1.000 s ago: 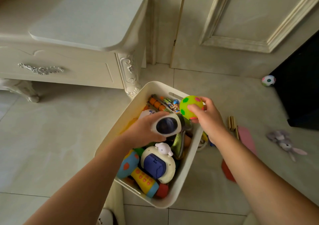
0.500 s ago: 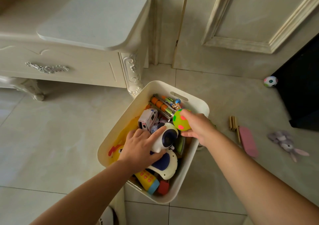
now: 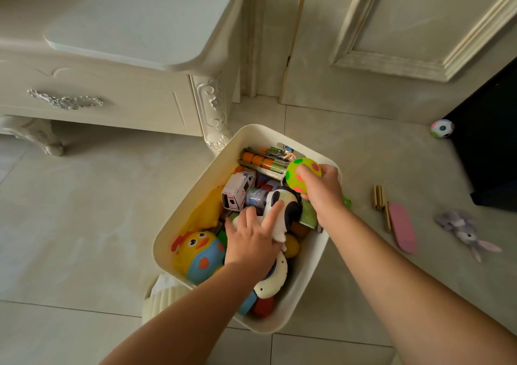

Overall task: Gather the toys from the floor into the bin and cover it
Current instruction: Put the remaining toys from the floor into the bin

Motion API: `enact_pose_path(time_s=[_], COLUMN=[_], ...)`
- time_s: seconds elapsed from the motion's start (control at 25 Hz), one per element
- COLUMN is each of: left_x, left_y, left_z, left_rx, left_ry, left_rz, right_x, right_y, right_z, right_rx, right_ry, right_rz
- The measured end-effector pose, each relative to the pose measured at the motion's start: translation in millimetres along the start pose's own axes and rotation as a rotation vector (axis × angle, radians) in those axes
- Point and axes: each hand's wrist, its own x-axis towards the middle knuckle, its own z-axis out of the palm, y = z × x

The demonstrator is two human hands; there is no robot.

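Rubbery and light, I'd guess, the spotted ball (image 3: pixel 306 164) sits wrapped in the right hand's (image 3: pixel 321 194) curled fingers (image 3: pixel 300 172), while the left hand's (image 3: pixel 251 241) spread fingers (image 3: pixel 275 210) press a hard toy (image 3: pixel 288 210) beneath them.

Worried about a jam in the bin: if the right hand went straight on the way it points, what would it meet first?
Likely the orange toy at the bin's far end: the right hand, gripping the ball, points at it. Its height above is unclear.
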Motion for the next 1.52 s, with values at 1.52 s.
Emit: enact_pose_path(time_s=[1.52], left_x=[39], left_y=[113], left_z=[-78], left_rx=[-0.33], left_ry=[0.394], left_rz=[0.432], right_x=[34], right_y=[15], right_z=[-153], right_rx=[-0.15], right_ry=[0.284], right_rz=[-0.226])
